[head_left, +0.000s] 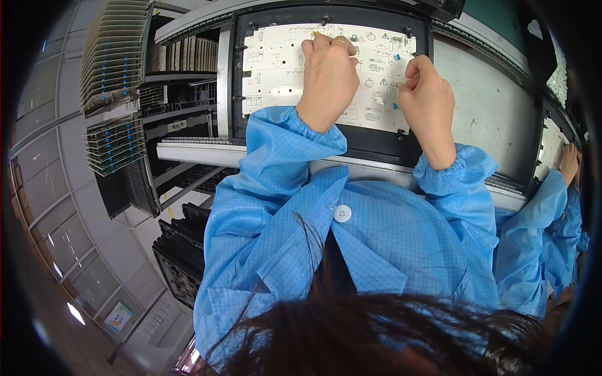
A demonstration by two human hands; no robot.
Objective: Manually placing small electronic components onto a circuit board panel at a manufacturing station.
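A white printed circuit board lies in a black carrier frame in front of me. My left hand reaches over the board's upper middle, its bent fingers drawn together at the far edge. A tiny yellow part shows at those fingertips; whether they grip it I cannot tell. Over the board's right end, my right hand is closed in a pinch, and whatever is in it is hidden. Near it on the board sit a small blue component and another blue component.
The frame rests on a metal conveyor rail. To the left stand a rack of upright boards and a tall stack of boards. Stacked black frames are at lower left. At far right, a co-worker's hand is over another board.
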